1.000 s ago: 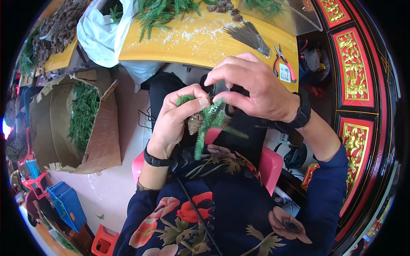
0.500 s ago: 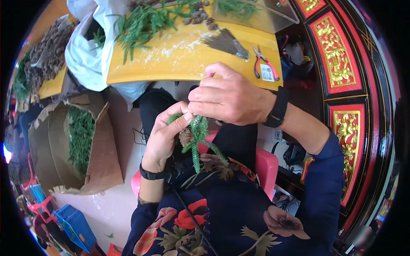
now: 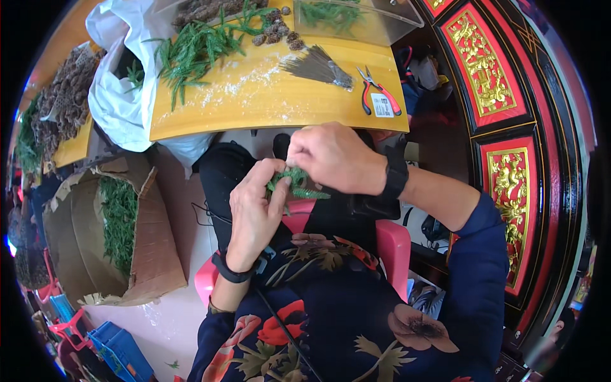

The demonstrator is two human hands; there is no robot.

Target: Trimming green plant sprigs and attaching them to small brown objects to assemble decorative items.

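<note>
We hold a green sprig [image 3: 298, 183] over our lap, just below the yellow table [image 3: 280, 105]; our left hand [image 3: 254, 213] pinches its lower end between curled fingers; our right hand [image 3: 334, 158] closes over its top, fingers bent tight; red pliers [image 3: 379, 92] and loose greenery [image 3: 197, 48] lie on the table, well apart.

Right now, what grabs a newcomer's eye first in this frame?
Dead centre, the left hand and right hand close together on a small bunch of green needle-like sprigs, held above the lap. Behind them stands a yellow wooden table strewn with loose green sprigs, with red-handled pliers near its right edge. At the person's left, an open brown cardboard box holds more greenery.
</note>
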